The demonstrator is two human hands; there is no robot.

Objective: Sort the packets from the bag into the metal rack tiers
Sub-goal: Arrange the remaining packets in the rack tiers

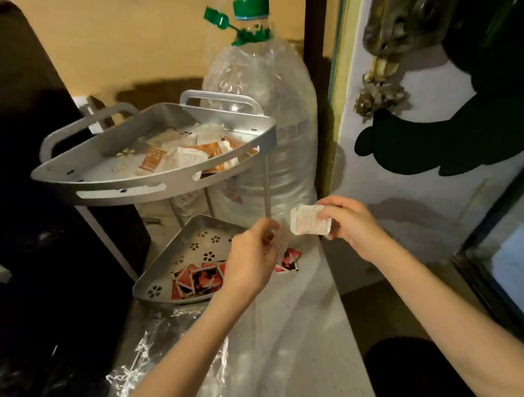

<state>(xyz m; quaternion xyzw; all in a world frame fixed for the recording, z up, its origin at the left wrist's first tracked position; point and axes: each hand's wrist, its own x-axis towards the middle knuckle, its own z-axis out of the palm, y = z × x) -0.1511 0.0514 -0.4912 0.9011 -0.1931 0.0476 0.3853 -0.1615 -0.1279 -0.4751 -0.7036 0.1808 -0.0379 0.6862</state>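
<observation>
A two-tier metal corner rack stands ahead. Its upper tier (pixel 99 188) holds several white and orange packets (pixel 186 152). Its lower tier (pixel 176 254) holds several red packets (pixel 198 279). My right hand (pixel 350 220) pinches a small white packet (pixel 306 223) in the air, just right of the rack's front post. My left hand (pixel 254 260) hovers over the lower tier and pinches the top of a clear plastic bag (pixel 268 341). The bag hangs down toward me over the counter.
A large clear plastic bottle (pixel 265 118) with a green cap stands behind the rack on the right. A dark appliance (pixel 32 220) blocks the left side. A white door (pixel 411 168) with dark shapes on it is at the right.
</observation>
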